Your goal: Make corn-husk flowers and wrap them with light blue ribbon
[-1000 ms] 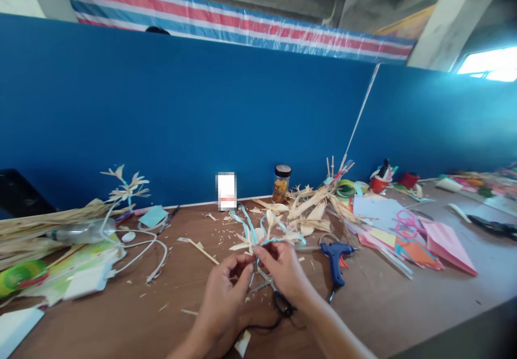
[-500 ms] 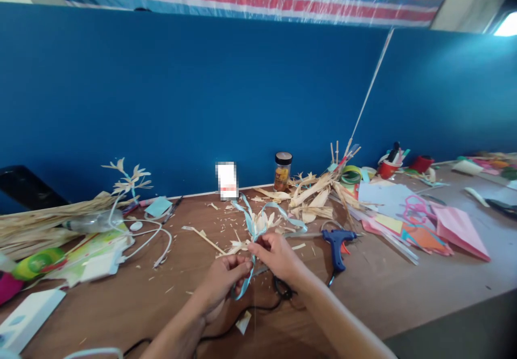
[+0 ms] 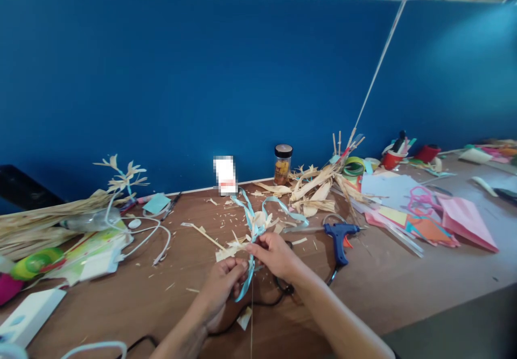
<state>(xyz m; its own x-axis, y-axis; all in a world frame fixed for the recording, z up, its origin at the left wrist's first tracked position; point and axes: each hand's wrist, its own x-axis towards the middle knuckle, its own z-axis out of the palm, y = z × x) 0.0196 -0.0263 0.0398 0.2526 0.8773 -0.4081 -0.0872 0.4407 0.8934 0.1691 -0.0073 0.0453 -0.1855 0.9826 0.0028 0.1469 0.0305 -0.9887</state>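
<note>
My right hand [image 3: 277,255] is closed in a pinch at the base of a small corn husk flower [image 3: 259,221], whose pale petals point up and away. Light blue ribbon [image 3: 243,292] wraps the flower's base, and a length of it hangs down between my hands. My left hand [image 3: 225,282] sits lower and to the left, its fingers closed on that hanging ribbon. Two more ribbon ends [image 3: 287,211] curl out behind the flower. A thin thread or glue strand runs down below the hands. My fingers partly hide the flower's base.
A blue glue gun [image 3: 339,240] lies right of my hands, its black cord trailing beneath them. Behind are a jar [image 3: 283,166] and dried husks [image 3: 317,192]. Coloured paper [image 3: 404,219] lies at right. A finished-looking husk flower [image 3: 126,175], cables and a power strip [image 3: 30,316] are at left.
The view has tilted slightly downward. My left hand has shifted slightly left, and the flower has turned a little in my right hand. Both hands keep their hold.
</note>
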